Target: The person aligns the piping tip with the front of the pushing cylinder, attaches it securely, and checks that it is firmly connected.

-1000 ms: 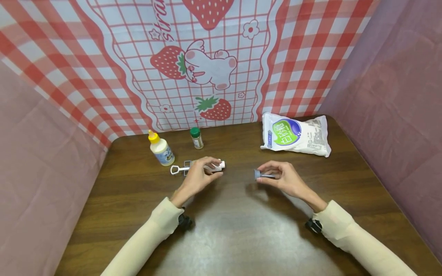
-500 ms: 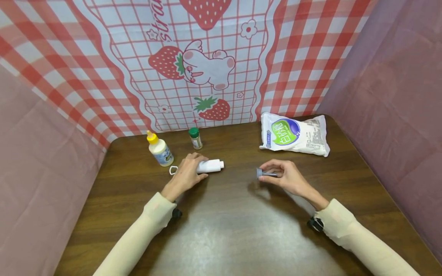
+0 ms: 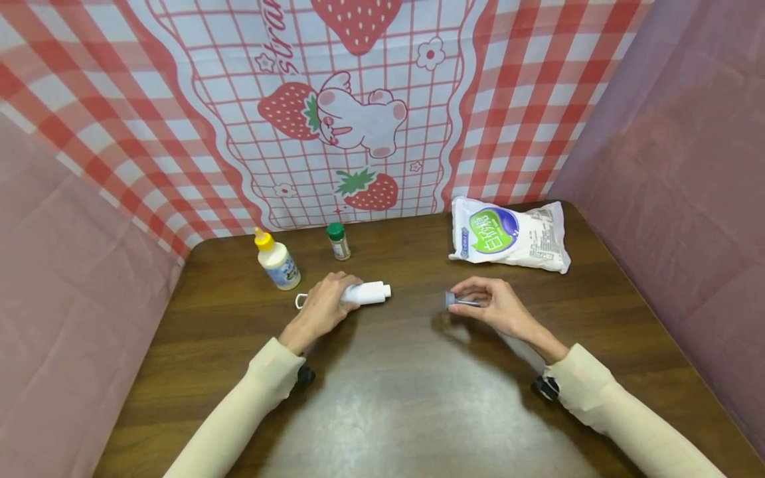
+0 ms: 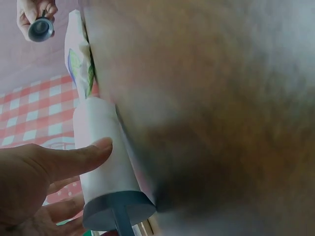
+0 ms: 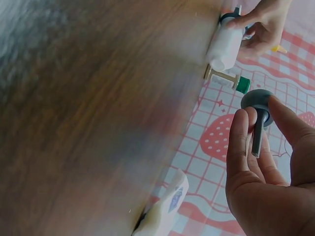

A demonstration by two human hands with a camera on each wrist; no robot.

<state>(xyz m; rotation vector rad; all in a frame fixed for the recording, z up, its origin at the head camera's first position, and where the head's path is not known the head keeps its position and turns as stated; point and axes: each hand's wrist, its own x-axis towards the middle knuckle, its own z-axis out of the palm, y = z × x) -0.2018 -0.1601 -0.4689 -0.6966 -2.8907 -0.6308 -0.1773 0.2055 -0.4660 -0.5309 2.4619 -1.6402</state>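
While our left hand (image 3: 325,302) clasps the white cylinder (image 3: 367,293), our right hand (image 3: 495,307) pinches the grey piece (image 3: 449,300). We should grip steadily — gently.

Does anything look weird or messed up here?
Yes, the hanging cloth looks turned sideways: its lettering runs upward and the printed white animal lies on its side. Nothing looks spilled, and the white container shows no damage.
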